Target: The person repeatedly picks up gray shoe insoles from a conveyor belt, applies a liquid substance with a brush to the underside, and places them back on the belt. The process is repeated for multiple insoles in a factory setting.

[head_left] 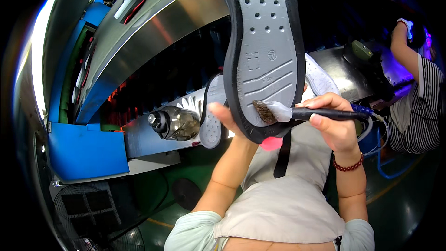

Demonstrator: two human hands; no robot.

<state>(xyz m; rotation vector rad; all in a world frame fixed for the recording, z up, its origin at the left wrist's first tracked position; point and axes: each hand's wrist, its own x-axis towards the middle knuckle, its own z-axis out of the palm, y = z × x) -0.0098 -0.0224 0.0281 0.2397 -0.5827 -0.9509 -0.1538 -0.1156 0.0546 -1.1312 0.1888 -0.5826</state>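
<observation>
My left hand grips the near end of a large shoe sole. Its thumb shows at the left edge, while most of the fingers are hidden behind. The sole has a grey inner face with small holes and ridges, a black raised rim and a pink part at the near end. A brush with a black handle, clear collar and brown bristles is pinched in my right hand. Its bristles touch the grey face near the sole's near end. Red beads circle my right wrist.
Behind my left hand, a grey sole and a dark-capped bottle rest on a metal ledge. A white sole lies at right. Another sole sits on the belt. A fan stands lower left; a striped-shirted person works at right.
</observation>
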